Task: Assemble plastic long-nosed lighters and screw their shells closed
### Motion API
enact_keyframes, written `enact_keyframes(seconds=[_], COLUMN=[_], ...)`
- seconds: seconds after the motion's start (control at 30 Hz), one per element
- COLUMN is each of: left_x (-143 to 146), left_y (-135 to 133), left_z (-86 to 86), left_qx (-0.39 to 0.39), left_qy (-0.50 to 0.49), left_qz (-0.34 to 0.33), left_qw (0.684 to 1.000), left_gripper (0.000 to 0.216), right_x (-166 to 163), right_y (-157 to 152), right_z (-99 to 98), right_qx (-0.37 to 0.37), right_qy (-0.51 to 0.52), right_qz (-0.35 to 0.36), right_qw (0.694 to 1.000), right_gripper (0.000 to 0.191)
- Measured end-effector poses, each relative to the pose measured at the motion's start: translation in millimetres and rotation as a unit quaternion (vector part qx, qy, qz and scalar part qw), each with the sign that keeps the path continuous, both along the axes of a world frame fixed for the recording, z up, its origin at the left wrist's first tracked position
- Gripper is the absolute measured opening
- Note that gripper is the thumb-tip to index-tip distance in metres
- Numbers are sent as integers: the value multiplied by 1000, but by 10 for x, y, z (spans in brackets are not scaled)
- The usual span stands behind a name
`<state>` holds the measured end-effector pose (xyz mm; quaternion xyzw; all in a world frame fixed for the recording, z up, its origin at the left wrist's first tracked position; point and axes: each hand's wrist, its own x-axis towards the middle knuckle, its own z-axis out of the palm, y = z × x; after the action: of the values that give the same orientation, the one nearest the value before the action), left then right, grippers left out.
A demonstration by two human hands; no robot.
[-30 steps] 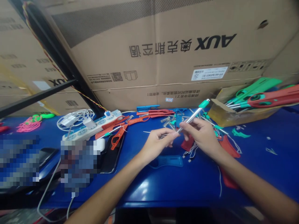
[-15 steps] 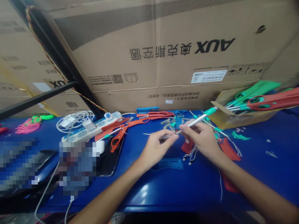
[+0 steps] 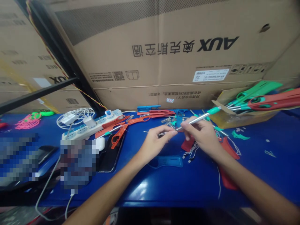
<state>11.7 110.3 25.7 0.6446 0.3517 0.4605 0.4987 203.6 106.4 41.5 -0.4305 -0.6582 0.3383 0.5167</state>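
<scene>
My right hand [image 3: 202, 134] is closed on a shiny metal tube with a green end piece [image 3: 199, 118], held at a slant with the green end up to the right. Close by on the left, my left hand [image 3: 154, 143] pinches a thin white wire [image 3: 163, 133] at the tube's lower end. Whether the wire is inside the tube is too small to tell. Under the hands lies a translucent blue handle shell [image 3: 171, 161]. Red shell pieces [image 3: 187, 146] and small parts on white wires [image 3: 192, 153] lie beneath my right hand.
An open carton [image 3: 248, 120] at the right holds green and red lighter-like bodies. Orange-red shells [image 3: 138, 120] lie at the back, beside a power strip [image 3: 93, 126] with chargers. A dark phone [image 3: 110, 156] rests left of my arms. Large cardboard [image 3: 145, 72] stands behind the blue table [image 3: 145, 187].
The metal tube now slants less steeply, and its lower end meets my left fingertips. Both hands stay nearly in place; the view has shifted slightly.
</scene>
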Motion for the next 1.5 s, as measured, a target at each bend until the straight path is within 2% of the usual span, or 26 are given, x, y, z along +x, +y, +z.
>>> enact_keyframes(seconds=[0.3,0.4,0.57,0.7,0.77,0.9,1.23,1.5], left_x=[7,3,-41,-59,-65,-86,-79,-21], left_y=[-18,-14,-7,-24,-28,-28,-83,-131], left_z=[-65,-66,-82,-106,-108,-70,-28,33], left_qx=[113,143,254,322,337,342,334,171], left_qy=[65,80,127,161,161,140,170,95], left_qz=[48,59,100,111,121,122,105,51], left_qw=[990,985,953,926,920,921,921,979], left_gripper=[15,14,13,14,15,16,22,28], right_x=[-27,-16,12,14,13,10,22,-12], right_y=[17,-9,-34,-5,0,-17,-24,-56], right_z=[-23,0,26,14,13,40,64,100], right_qx=[-45,-28,6,-26,-46,-62,-57,16], right_qy=[11,27,13,-8,5,32,39,11], right_qz=[-5,10,24,18,46,101,101,67], right_qw=[999,999,1000,999,998,992,993,998], right_gripper=[40,36,28,41,36,28,27,24])
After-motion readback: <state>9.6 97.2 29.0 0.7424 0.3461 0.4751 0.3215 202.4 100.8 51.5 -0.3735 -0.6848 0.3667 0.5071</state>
